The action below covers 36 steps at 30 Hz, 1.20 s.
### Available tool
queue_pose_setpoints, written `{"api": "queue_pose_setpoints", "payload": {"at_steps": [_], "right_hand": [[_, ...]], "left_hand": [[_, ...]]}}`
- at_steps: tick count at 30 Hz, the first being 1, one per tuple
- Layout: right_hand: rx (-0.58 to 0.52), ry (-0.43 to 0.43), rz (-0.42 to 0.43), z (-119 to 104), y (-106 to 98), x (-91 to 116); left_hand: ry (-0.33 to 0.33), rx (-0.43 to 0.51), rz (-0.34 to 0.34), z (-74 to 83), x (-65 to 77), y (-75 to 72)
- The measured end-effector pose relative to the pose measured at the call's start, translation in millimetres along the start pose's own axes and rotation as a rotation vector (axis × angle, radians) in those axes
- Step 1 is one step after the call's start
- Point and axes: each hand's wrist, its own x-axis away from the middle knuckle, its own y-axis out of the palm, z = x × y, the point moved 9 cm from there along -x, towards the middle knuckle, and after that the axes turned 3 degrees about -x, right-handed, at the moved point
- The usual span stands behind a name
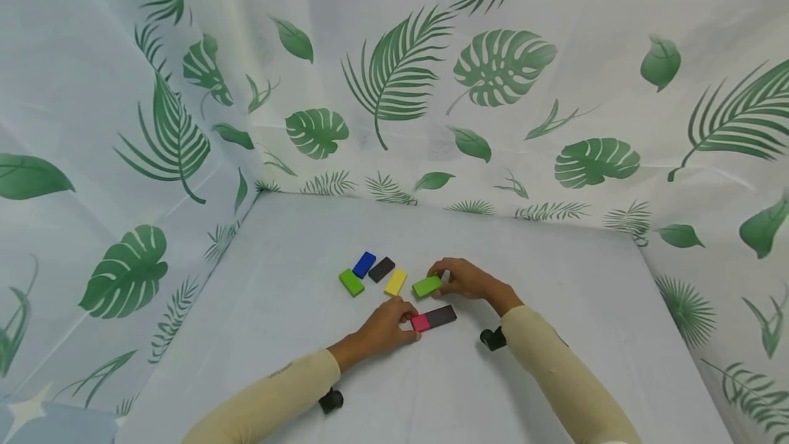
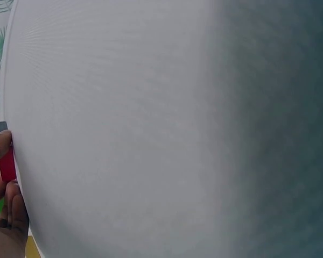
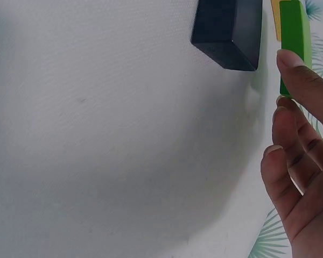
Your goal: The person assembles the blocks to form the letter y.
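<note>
My left hand (image 1: 387,326) pinches a pinkish-red block (image 1: 420,323) between thumb and fingers. That block meets the left end of a black block (image 1: 441,316); whether they are joined I cannot tell. In the left wrist view, the red side (image 2: 7,165) shows between the fingertips. Just beyond, my right hand (image 1: 465,278) holds the right end of a light green block (image 1: 427,286) with thumb and fingers. The right wrist view shows the thumb on the green block's face (image 3: 292,29), and the black block's end (image 3: 226,37) nearby.
Left of the green block lie a yellow block (image 1: 396,282), another black block (image 1: 382,269), a blue block (image 1: 364,264) and a second green block (image 1: 352,282). The white table (image 1: 296,245) meets leaf-patterned curtains (image 1: 425,142) at the back and sides.
</note>
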Motion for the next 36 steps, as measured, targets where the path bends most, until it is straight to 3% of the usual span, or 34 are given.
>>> {"api": "queue_pose_setpoints", "payload": {"at_steps": [19, 36], "right_hand": [[-0.046, 0.006, 0.022, 9.8, -12.2, 21.7], [-0.079, -0.033, 0.096, 14.8, -22.8, 37.5]], "left_hand": [[-0.012, 0.013, 0.002, 3.0, 0.0, -0.6], [-0.022, -0.005, -0.010, 0.7, -0.6, 1.2]]}}
